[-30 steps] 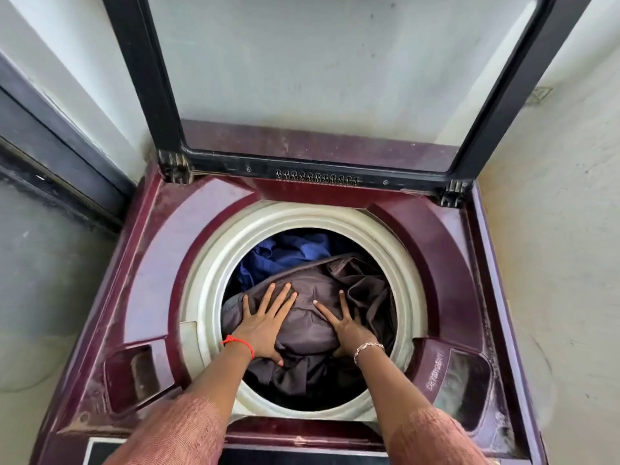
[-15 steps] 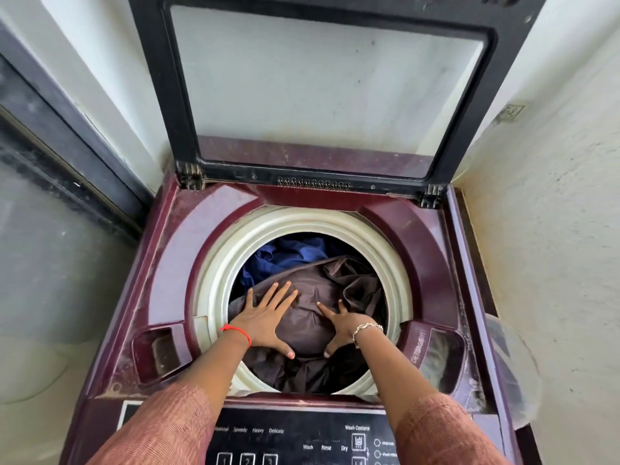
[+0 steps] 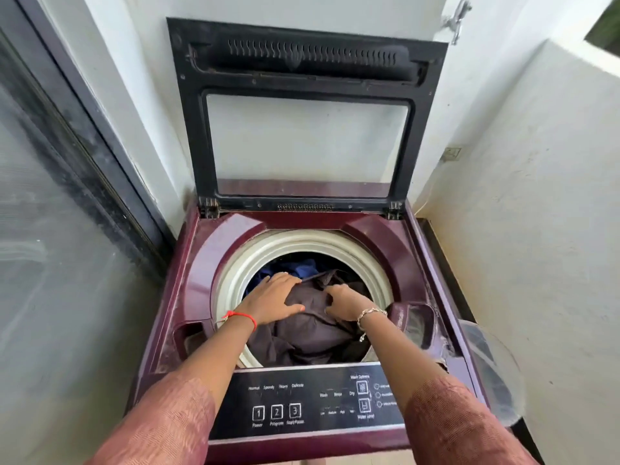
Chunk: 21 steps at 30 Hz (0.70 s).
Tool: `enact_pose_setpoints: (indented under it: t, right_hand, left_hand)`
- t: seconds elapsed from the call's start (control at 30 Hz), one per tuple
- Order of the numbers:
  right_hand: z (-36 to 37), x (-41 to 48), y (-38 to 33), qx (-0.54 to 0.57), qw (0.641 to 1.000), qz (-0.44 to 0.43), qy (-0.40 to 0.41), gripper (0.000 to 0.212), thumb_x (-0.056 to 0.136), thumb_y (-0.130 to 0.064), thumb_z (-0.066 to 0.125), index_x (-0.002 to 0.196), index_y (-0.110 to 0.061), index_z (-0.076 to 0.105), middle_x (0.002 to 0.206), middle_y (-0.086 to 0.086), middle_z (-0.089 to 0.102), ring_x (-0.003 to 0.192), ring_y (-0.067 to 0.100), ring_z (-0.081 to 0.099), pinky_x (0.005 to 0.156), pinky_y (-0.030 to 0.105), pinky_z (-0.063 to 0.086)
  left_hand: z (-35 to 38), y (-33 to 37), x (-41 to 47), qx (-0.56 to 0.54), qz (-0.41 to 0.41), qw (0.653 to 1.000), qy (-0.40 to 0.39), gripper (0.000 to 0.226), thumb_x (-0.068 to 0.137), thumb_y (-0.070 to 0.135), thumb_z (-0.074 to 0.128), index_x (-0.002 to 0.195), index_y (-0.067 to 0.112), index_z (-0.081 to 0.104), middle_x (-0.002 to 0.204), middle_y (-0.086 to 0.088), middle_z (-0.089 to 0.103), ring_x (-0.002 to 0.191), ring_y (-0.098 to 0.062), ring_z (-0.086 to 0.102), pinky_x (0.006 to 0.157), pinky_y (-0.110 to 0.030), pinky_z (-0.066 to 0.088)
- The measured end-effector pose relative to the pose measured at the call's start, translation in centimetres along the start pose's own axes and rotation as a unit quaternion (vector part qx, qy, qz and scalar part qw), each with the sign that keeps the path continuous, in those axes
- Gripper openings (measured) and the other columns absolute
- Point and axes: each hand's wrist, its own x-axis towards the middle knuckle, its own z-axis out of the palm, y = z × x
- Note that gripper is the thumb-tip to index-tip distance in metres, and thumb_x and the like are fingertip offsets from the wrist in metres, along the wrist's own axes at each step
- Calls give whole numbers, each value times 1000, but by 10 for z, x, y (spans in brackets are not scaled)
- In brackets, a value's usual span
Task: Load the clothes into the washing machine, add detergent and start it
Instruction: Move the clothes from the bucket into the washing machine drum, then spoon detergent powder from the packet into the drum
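A maroon top-loading washing machine [image 3: 208, 263] stands lid-up in a white-walled corner; left hand [image 3: 271, 298] lies flat, right hand [image 3: 345, 302] curled, both on brown clothes [image 3: 308, 333] beneath them

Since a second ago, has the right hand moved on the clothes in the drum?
Yes. The right hand has drawn back toward the drum's near rim, its fingers curled from flat into the brown garment, judged against the white drum ring.

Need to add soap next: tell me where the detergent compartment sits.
Head view: the detergent compartment is recessed at the drum opening's right front, beside the right hand.
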Motion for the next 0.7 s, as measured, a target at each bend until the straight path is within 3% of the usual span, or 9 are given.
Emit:
enact_pose_setpoints:
  t: [0.1, 0.23, 0.37, 0.43, 0.57, 0.7]
  right_hand:
    - [-6, -21, -1, 35, 998, 5, 48, 39, 87, -11, 51, 125, -2, 51, 126, 20, 55, 120, 32, 47, 97, 32, 36]
    - [-13, -59, 1, 91, 985, 14, 148, 29, 90, -20, 52, 115, -5, 53, 114, 19, 60, 108, 33, 55, 87, 38, 45]
    - [-18, -100, 10, 69, 959, 49, 271, 37, 92, -30, 48, 123, -9, 53, 120, 12, 61, 112, 32, 55, 89, 42, 47]
    - [-21, -118, 21, 61, 943, 61, 322, 33, 92, -29, 47, 116, -7, 57, 117, 12, 62, 109, 32, 57, 89, 41, 45]
    - [-27, -151, 52, 61, 916, 101, 384, 25, 91, -25, 47, 91, -5, 62, 98, 12, 63, 93, 31, 60, 80, 38, 45]
    - [-28, -187, 90, 79, 894, 145, 416, 26, 92, -21, 47, 95, -3, 65, 99, 13, 64, 91, 32, 60, 77, 37, 45]
  left_hand:
    - [-12, 17, -4, 3, 27, 999, 41, 53, 83, 39, 61, 128, 12, 50, 129, -7, 54, 123, -22, 46, 104, -34, 34]
    - [-21, 50, -10, -11, 67, 995, 71, 47, 86, 32, 60, 126, 10, 52, 127, -7, 56, 121, -22, 48, 101, -30, 35]
    - [-27, 85, -13, -11, 103, 991, 80, 44, 88, 33, 56, 127, 14, 51, 128, -3, 56, 121, -20, 49, 98, -31, 38]
    - [-30, 106, -11, -7, 117, 990, 78, 43, 88, 33, 55, 127, 14, 52, 128, -3, 57, 120, -20, 51, 97, -30, 39]
    - [-36, 151, 0, -2, 151, 987, 62, 40, 88, 33, 55, 123, 14, 54, 124, -4, 60, 117, -22, 54, 95, -32, 42]
    - [-33, 205, 16, -9, 200, 978, 50, 34, 86, 29, 56, 117, 14, 58, 116, -6, 64, 109, -24, 59, 92, -36, 47]
